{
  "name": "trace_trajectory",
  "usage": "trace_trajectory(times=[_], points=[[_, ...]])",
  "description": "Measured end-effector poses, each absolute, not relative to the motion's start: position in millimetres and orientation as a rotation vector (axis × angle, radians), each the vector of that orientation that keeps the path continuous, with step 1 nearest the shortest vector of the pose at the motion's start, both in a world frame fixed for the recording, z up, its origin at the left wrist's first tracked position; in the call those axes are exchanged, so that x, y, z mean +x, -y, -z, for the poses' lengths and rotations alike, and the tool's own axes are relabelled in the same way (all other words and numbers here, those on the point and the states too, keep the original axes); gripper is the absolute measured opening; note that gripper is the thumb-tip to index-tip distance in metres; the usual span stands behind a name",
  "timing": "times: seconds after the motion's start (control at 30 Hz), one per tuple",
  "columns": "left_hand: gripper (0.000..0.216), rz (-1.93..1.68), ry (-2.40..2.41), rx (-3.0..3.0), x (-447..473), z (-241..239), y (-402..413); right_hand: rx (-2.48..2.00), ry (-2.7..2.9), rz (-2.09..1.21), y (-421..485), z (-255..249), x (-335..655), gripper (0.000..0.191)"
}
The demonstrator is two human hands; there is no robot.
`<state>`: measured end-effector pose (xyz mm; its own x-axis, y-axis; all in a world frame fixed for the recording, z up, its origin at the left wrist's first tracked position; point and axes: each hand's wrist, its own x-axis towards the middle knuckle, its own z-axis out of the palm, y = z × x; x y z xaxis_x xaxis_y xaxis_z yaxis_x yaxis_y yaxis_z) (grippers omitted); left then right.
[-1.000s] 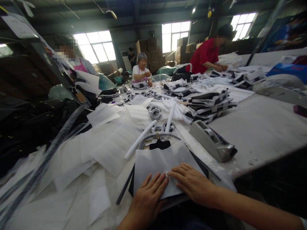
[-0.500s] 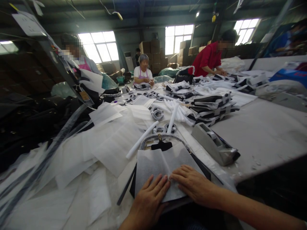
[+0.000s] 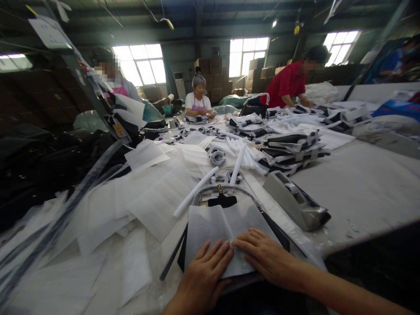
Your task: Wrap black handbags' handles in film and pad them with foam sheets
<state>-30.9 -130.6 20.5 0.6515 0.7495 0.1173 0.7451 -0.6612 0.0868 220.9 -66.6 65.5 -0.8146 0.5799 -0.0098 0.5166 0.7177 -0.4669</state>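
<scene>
A black handbag (image 3: 222,201) lies flat at the table's near edge, its handle (image 3: 241,189) wrapped in pale film and a gold-coloured clasp showing at the top. Over most of its front spreads a white foam sheet (image 3: 210,223) with a crease down the middle. My left hand (image 3: 210,264) rests flat on the sheet's lower left, fingers stretched out. On the other side of the crease, my right hand (image 3: 262,253) lies flat too, its fingertips almost meeting the left ones. Neither hand grasps anything.
A grey tape dispenser (image 3: 293,199) stands right of the bag. Loose foam sheets (image 3: 157,192) cover the table's left. White foam tubes (image 3: 197,191), wrapped rings (image 3: 216,156) and stacked wrapped bags (image 3: 292,148) lie beyond. Several co-workers, one in a red top (image 3: 284,83), work around the table.
The camera view has shifted slightly, so the background sits a little lower and further right. Both hands stay flat on the foam sheet in nearly the same place.
</scene>
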Motion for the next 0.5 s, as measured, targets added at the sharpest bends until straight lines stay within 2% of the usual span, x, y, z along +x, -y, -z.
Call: trace_trajectory(times=[0.5], points=[[0.078, -0.254, -1.270, 2.820, -30.9, -21.2, 130.4, -0.850, 2.803, -0.673, 66.7, -67.4, 219.8, 0.045]])
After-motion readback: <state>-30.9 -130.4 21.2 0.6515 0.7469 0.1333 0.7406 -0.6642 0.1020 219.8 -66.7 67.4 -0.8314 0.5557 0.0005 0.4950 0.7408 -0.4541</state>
